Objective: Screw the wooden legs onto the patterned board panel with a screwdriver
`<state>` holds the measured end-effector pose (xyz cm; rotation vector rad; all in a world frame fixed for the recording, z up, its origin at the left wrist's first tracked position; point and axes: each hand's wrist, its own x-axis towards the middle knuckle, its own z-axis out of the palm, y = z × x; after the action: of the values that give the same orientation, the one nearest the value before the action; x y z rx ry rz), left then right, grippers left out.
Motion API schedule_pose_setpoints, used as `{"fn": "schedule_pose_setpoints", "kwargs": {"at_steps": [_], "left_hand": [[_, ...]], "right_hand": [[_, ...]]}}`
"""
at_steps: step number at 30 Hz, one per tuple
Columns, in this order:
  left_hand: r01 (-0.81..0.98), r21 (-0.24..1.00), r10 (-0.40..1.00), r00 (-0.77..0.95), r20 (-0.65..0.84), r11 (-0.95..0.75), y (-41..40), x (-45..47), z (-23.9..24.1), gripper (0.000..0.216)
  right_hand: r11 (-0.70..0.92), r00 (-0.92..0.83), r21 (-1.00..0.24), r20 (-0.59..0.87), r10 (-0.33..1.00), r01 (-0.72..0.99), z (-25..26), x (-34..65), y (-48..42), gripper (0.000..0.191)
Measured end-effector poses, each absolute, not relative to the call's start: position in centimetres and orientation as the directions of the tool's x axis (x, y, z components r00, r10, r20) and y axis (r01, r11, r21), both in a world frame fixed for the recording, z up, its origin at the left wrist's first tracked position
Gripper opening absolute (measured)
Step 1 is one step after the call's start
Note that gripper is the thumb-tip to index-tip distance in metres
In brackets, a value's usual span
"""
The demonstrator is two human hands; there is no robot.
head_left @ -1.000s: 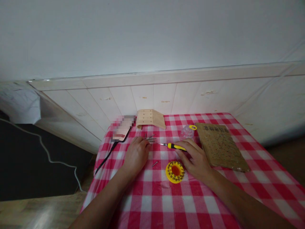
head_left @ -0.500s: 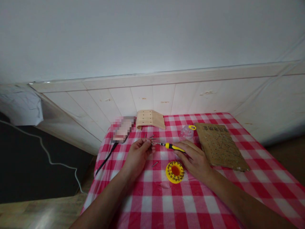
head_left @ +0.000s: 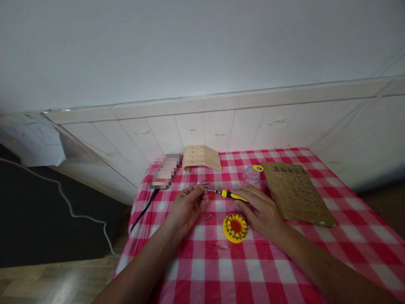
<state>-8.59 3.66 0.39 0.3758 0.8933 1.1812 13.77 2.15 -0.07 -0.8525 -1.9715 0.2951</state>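
The right hand [head_left: 264, 211] curls its grip round a screwdriver [head_left: 224, 194], whose tip the left hand [head_left: 187, 207] pinches. A bent wooden panel [head_left: 202, 157] stands by the surface [head_left: 215, 270]'s far edge.

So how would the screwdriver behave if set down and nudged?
The screwdriver looks straight and rigid, probably moving as one piece. Its thick handle and slim shaft suggest handle-heavy balance, and it might curve while rolling.

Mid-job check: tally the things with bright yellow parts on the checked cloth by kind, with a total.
Screwdriver: 1
Round bit holder: 1
Clear plastic item with yellow ring: 1
Total: 3
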Motion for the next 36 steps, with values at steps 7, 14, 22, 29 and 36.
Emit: {"fn": "schedule_pose_setpoints", "kwargs": {"at_steps": [7, 14, 22, 29, 36], "left_hand": [[-0.588, 0.732, 0.923, 0.068, -0.379, 0.344, 3.52, -8.55, 0.41, 0.017], [-0.542, 0.772, 0.929, 0.045, -0.367, 0.332, 3.34, -8.43, 0.24, 0.023], [-0.534, 0.783, 0.934, 0.037, -0.356, 0.319, 3.21, -8.46, 0.30, 0.025], [-0.507, 0.814, 0.947, 0.013, -0.322, 0.284, 3.03, -8.36, 0.45, 0.030], [-0.440, 0.864, 0.959, -0.020, -0.284, 0.247, 3.08, -8.49, 0.57, 0.031]], "right_hand": [[0.727, -0.324, -0.507, 0.666, 0.672, 0.463, -0.32, 13.83, 2.20, 0.026], [0.740, -0.305, -0.511, 0.689, 0.657, 0.438, -0.59, 13.87, 2.31, 0.027], [0.699, -0.317, -0.534, 0.637, 0.703, 0.476, -0.39, 13.91, 2.20, 0.023], [0.698, -0.332, -0.533, 0.626, 0.706, 0.479, -0.29, 13.90, 2.17, 0.021], [0.684, -0.287, -0.559, 0.637, 0.716, 0.469, -0.70, 13.85, 2.27, 0.018]]}}
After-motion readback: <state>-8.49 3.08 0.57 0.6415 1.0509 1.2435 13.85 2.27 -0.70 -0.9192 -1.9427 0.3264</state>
